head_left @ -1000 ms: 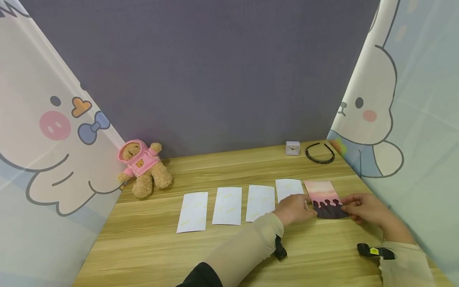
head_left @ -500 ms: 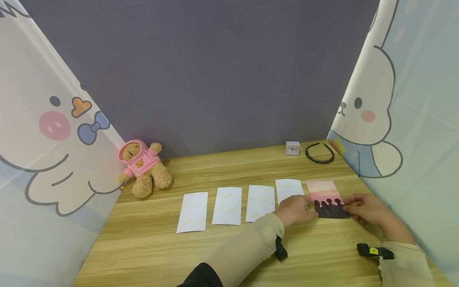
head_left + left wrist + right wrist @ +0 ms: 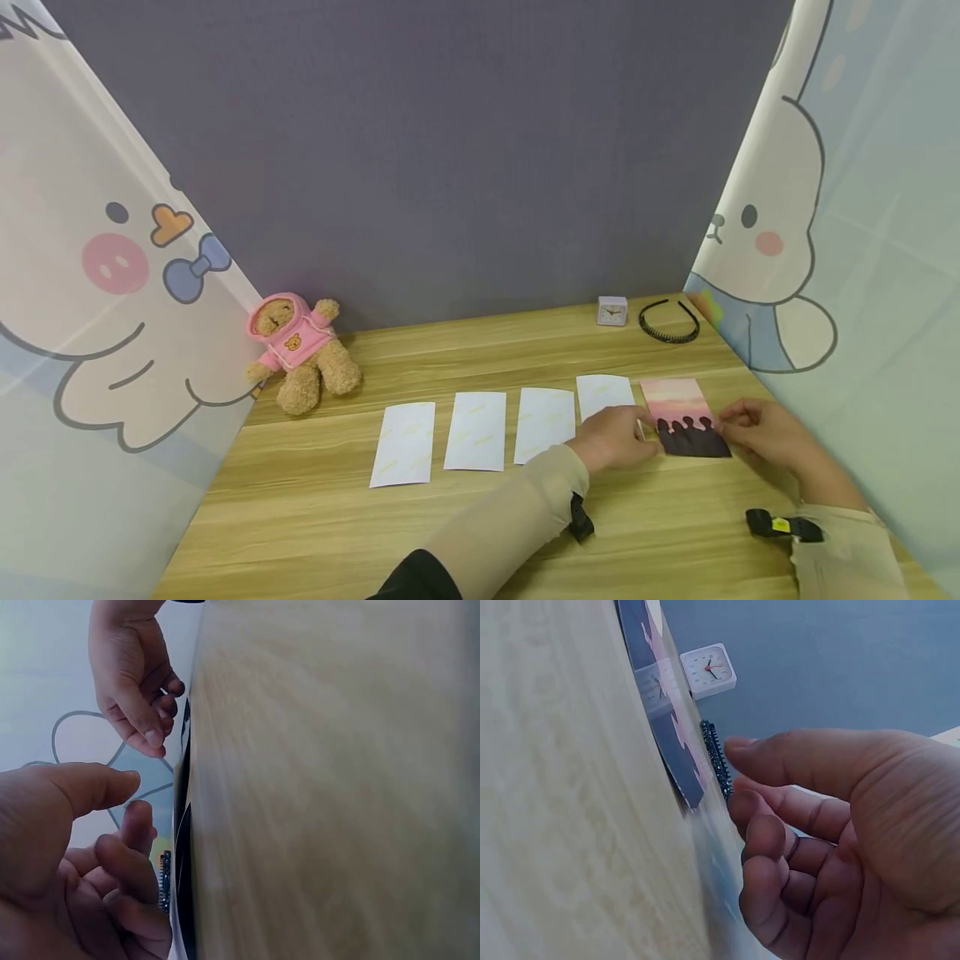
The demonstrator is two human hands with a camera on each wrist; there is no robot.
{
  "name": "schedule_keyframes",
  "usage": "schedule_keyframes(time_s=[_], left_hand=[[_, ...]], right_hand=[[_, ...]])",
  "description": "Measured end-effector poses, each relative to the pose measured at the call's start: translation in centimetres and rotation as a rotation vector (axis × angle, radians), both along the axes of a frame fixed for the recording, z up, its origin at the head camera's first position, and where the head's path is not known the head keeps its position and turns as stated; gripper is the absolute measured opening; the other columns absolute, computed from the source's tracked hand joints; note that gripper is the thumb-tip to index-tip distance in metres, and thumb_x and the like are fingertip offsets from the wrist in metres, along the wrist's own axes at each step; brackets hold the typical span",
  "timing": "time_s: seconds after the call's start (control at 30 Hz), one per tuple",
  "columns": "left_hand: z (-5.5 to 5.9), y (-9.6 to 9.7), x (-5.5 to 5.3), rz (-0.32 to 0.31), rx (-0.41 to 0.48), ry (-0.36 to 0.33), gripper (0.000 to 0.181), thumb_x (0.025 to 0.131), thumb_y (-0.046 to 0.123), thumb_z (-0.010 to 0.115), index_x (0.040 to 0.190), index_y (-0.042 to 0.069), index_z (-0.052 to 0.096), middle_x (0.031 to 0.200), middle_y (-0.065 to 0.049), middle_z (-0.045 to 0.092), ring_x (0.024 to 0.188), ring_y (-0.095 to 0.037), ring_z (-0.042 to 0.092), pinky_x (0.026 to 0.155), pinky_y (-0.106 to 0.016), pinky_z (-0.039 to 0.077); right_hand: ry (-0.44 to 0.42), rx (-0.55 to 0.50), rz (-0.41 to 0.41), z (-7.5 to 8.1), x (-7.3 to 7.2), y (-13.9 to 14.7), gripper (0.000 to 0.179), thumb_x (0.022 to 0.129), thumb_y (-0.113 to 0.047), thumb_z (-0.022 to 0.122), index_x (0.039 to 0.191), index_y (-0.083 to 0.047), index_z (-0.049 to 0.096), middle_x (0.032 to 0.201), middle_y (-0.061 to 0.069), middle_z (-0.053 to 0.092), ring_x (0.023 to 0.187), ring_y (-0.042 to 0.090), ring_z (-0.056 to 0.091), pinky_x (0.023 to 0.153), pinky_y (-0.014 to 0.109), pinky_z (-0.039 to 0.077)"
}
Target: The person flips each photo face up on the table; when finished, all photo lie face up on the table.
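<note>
A photo card (image 3: pixel 686 417) with a pink sky and dark silhouettes lies on the wooden table at the right end of a row. Beside its left edge is my left hand (image 3: pixel 618 437); in the left wrist view its thumb (image 3: pixel 97 786) stands apart from the loosely bent fingers, with nothing between them. My right hand (image 3: pixel 765 429) hovers just off the card's right edge. In the right wrist view, its thumb (image 3: pixel 802 757) and fingers are parted and hold nothing. The nearest white card (image 3: pixel 606 393) is partly covered by my left hand.
More white cards, face down, lie leftward: one (image 3: pixel 545 423), another (image 3: pixel 475 431) and the leftmost (image 3: pixel 402 443). Toward the back are a small clock (image 3: pixel 612 310) and a black headband (image 3: pixel 670 336). A teddy bear (image 3: pixel 300 350) in pink sits at the back left.
The photo card shifted slightly right, then stopped. My right hand's fingers have come away from its right edge, and the left hand's grip has loosened.
</note>
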State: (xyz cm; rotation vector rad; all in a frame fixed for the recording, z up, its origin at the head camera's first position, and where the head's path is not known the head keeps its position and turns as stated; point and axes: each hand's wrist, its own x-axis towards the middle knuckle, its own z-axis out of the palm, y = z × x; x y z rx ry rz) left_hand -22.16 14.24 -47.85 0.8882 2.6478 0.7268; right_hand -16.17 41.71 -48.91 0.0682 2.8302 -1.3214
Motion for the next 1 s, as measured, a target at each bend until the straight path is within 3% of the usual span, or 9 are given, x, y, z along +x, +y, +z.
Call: schedule_keyframes(time_s=[0.23,0.33,0.57,0.8,1.0], left_hand=[[0.3,-1.1,-0.5,-0.028,0.059,0.008,0.031,0.097,0.039,0.075,0.127,0.031,0.071,0.073,0.027,0.059,0.067,0.006,0.055,0.068,-0.015,0.043],[0.5,-1.6,-0.7,-0.040,0.077,-0.002,0.032,0.098,0.038,0.074,0.129,0.031,0.070,0.079,0.026,0.061,0.073,0.006,0.057,0.072,-0.016,0.046],[0.8,-2.7,-1.3,-0.061,0.054,0.049,0.035,0.098,0.044,0.074,0.130,0.030,0.069,0.094,0.025,0.064,0.093,0.005,0.060,0.086,-0.019,0.049],[0.9,-3.9,-1.8,-0.073,0.066,0.091,0.033,0.098,0.042,0.074,0.128,0.029,0.070,0.105,0.019,0.065,0.087,0.007,0.058,0.078,-0.016,0.047],[0.9,-5.1,-1.9,-0.054,0.070,0.112,0.038,0.096,0.042,0.077,0.129,0.027,0.070,0.111,0.016,0.065,0.100,0.002,0.060,0.086,-0.017,0.047]], right_hand=[[0.071,0.075,-0.007,0.4,-0.5,-0.8,0.030,0.098,-0.016,0.076,0.112,0.009,0.067,0.081,0.006,0.063,0.061,0.009,0.055,0.054,0.028,0.049],[0.106,0.105,0.004,0.5,-0.8,-1.0,0.029,0.098,-0.017,0.075,0.112,0.008,0.068,0.085,0.006,0.065,0.066,0.007,0.055,0.056,0.027,0.048],[0.181,0.146,0.018,0.5,-1.1,-1.9,0.028,0.096,-0.016,0.079,0.115,0.003,0.070,0.091,0.004,0.069,0.071,0.006,0.059,0.059,0.027,0.051],[0.310,0.174,0.127,0.9,-1.9,-3.9,0.028,0.091,-0.013,0.083,0.115,-0.001,0.072,0.099,0.006,0.071,0.079,0.006,0.063,0.066,0.027,0.055],[0.342,0.194,0.207,1.3,-2.3,-5.2,0.032,0.088,-0.011,0.086,0.116,-0.004,0.072,0.104,0.008,0.071,0.083,0.013,0.066,0.069,0.030,0.056]])
